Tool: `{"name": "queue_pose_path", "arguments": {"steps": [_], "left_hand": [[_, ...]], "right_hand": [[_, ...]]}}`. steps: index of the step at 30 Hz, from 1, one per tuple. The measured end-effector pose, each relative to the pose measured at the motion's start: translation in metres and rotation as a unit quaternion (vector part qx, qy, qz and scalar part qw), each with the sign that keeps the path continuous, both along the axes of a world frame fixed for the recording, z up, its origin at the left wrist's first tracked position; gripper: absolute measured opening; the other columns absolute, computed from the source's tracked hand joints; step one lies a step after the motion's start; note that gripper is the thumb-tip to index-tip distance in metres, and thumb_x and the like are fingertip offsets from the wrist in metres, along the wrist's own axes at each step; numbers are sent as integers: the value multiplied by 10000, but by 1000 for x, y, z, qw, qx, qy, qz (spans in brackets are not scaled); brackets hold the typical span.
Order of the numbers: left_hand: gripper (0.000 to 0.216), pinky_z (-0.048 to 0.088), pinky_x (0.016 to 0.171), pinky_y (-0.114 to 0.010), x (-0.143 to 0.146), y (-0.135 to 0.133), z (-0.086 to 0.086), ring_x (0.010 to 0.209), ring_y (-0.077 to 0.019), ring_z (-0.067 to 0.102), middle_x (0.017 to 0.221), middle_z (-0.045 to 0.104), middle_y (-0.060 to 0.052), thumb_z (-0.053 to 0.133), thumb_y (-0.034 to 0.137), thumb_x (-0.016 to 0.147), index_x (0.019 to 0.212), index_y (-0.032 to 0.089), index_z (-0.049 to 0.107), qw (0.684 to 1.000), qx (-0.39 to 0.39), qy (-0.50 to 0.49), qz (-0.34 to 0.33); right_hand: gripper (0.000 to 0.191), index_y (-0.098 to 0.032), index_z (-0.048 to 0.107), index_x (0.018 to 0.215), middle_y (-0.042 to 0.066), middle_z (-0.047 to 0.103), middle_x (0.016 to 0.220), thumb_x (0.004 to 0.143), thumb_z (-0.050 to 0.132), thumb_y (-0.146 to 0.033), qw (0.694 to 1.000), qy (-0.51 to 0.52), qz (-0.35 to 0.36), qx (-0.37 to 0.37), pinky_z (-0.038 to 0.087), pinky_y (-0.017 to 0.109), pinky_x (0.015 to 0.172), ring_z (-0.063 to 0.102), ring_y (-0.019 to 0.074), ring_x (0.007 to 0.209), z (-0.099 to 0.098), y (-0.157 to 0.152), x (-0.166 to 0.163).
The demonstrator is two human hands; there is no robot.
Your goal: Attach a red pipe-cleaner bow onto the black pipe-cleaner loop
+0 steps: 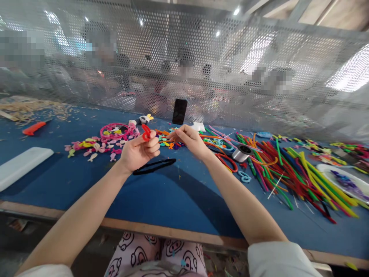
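A red looped pipe cleaner (146, 133) is pinched between the thumb and forefinger of my left hand (140, 151), raised above the blue table. My right hand (188, 139) is a little to the right, its thumb and fingertips pressed together; whatever they hold is too small or hidden to make out. Below the left hand, a black pipe cleaner loop (155, 167) lies on the table. Behind the hands are small bent pieces (170, 144) in orange, blue and green, partly hidden by the fingers.
Left lie pink and yellow twisted pieces (93, 146), an orange-handled cutter (34, 128) and a white block (24, 165). A phone (180, 111) leans on the perforated metal screen (138, 77). Right are a wire spool (242, 153), many-coloured pipe cleaners (288, 165) and a white plate (325, 167).
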State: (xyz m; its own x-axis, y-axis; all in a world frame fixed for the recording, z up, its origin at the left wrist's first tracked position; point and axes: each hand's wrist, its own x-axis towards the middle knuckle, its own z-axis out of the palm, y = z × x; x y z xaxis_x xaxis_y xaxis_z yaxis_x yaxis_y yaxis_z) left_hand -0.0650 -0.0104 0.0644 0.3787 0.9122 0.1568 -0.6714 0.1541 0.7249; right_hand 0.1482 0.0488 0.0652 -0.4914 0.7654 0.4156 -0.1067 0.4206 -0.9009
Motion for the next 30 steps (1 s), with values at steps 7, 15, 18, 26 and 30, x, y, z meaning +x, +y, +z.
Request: {"name": "queue_pose_path", "arguments": {"steps": [7, 15, 18, 26, 30], "left_hand": [[298, 276, 472, -274, -3, -3, 1, 454, -87, 245, 586, 212, 50, 614, 397, 879, 694, 216, 466, 997, -17, 48, 49], [284, 250, 454, -263, -10, 1, -2, 452, -85, 187, 569, 187, 62, 649, 367, 794, 704, 224, 420, 998, 27, 15, 60], [325, 277, 462, -254, -11, 7, -2, 466, -81, 238, 581, 237, 61, 685, 402, 776, 699, 217, 428, 998, 42, 5, 53], [742, 422, 676, -218, 10, 21, -17, 701, -88, 505, 809, 483, 64, 950, 218, 497, 1103, 272, 525, 952, 102, 150, 245], [821, 429, 677, -212, 19, 18, -22, 734, -104, 524, 859, 498, 47, 961, 166, 437, 1103, 255, 490, 929, 124, 232, 258]], "right_hand": [[336, -234, 474, 798, 75, 768, 993, 950, 559, -521, 992, -102, 68, 40, 480, 360, 878, 667, 198, 962, 6, -16, -7], [224, -229, 462, 819, 34, 709, 849, 990, 442, -372, 981, -190, -22, 42, 425, 272, 595, 548, 124, 627, -17, -12, -17], [222, -228, 460, 796, -17, 635, 680, 966, 476, -371, 979, -190, -71, 14, 367, 253, 537, 473, 111, 553, -17, -7, -17], [368, -224, 474, 794, -65, 542, 634, 852, 637, -548, 991, -30, -102, -80, 298, 231, 478, 398, 70, 484, -6, -1, -11], [368, -215, 483, 797, -75, 528, 635, 842, 658, -535, 993, 28, -87, -73, 259, 230, 468, 354, 55, 472, -5, -3, -12]]}}
